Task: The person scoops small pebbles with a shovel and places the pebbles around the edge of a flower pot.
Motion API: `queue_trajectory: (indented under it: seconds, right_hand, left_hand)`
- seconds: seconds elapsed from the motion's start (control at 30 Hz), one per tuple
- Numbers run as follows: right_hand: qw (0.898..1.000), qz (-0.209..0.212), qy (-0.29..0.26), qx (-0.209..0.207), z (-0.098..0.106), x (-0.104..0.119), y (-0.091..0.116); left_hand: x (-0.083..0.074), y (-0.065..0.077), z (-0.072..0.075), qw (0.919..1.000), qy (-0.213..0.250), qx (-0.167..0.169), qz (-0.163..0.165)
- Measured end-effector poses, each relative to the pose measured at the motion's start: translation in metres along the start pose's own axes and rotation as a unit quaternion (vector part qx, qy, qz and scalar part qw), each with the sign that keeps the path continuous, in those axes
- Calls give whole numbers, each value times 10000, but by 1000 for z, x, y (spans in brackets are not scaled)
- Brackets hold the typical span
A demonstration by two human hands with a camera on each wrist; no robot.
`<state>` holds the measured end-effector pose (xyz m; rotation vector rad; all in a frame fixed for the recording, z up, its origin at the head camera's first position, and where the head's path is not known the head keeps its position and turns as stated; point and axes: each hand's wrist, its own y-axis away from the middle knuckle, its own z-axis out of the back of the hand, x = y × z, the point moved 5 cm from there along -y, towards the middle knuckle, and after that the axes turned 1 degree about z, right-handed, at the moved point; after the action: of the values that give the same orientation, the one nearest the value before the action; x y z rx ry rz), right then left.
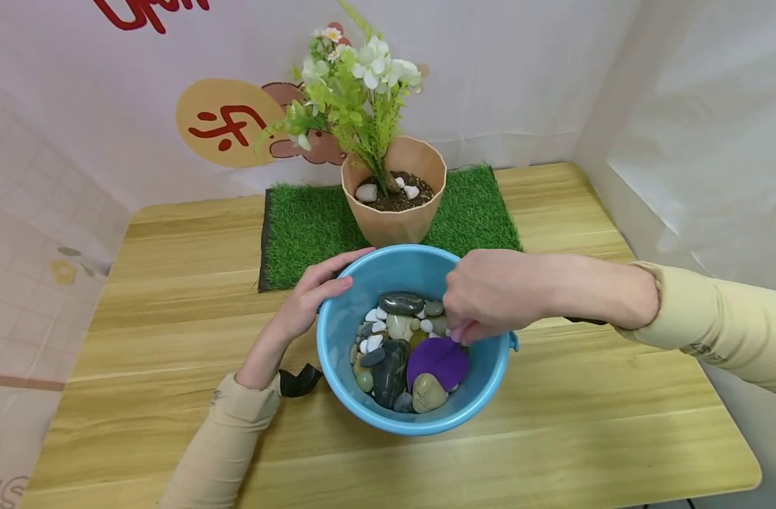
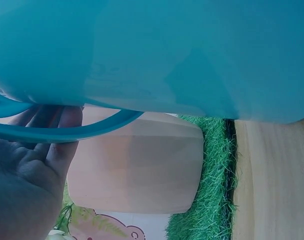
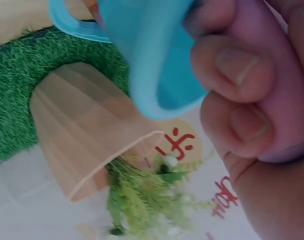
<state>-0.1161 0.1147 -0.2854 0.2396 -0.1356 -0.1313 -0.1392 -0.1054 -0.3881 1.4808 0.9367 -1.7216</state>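
Observation:
A blue bucket (image 1: 325, 353) stands on the table with several dark, white and tan stones inside. My left hand (image 1: 304, 302) holds the bucket's left rim, thumb over the edge. In the left wrist view its fingers (image 2: 66, 120) reach behind the curved blue bucket handle (image 2: 91, 131), against the outer wall. Over the right rim, my right hand (image 1: 492, 291) grips the pink handle (image 3: 287, 110) of a toy shovel (image 1: 431, 357). Its purple blade lies among the stones, and a rounded tan stone (image 1: 429, 394) overlaps the blade's lower edge. The curled fingers hide most of the handle in the head view.
Behind the bucket, a tan plant pot (image 1: 394, 225) with white flowers (image 1: 375, 65), soil and several pale stones stands on a green turf mat (image 1: 483, 212). The wooden table (image 1: 184, 318) extends on both sides. A printed white sheet (image 1: 502, 71) hangs behind.

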Motion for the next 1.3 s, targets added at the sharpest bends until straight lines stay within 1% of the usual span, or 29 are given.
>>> queue_trajectory:
  seconds: [0.1,0.27,0.4,0.5,0.6,0.7,0.8,0.93,1.0,1.17,1.3]
  right_hand:
    - [9999,-18,-169,17,-3,-3,-1]
    - [9993,71,-366,-26,-4,-5,-1]
    - [9997,93,-202,-70,-5,-2,-4]
    - [9999,142,0,19,-7,3,-9]
    - [9996,213,-57,175,-8,4,-12]
    - [9983,273,-416,288,-7,-3,-11]
    - [9936,273,-1019,411,-5,-14,-9]
    - [9795,61,-1906,644,-2,-27,-6]
    - [9721,-80,-2218,760,-2,-31,-6]
    - [9593,-263,-2675,861,-5,-35,-7]
    - [9535,-389,-2896,738,-8,-37,-6]
  left_hand:
    - [0,0,0,10000,-2,-9,8]
    - [0,0,0,10000,3,2,20]
    - [-1,1,1,10000,-56,-8,-10]
    - [-2,2,2,9999,-106,-34,-38]
    - [-2,2,2,9999,-95,-33,-39]
    - [-1,1,2,10000,-79,11,-21]
    - [0,0,2,10000,-71,37,-23]
    - [-1,0,1,10000,-81,-1,-38]
    - [-1,0,1,9999,-92,-17,-46]
    - [-2,0,0,10000,-36,-7,-56]
    - [-2,0,0,10000,14,-10,-42]
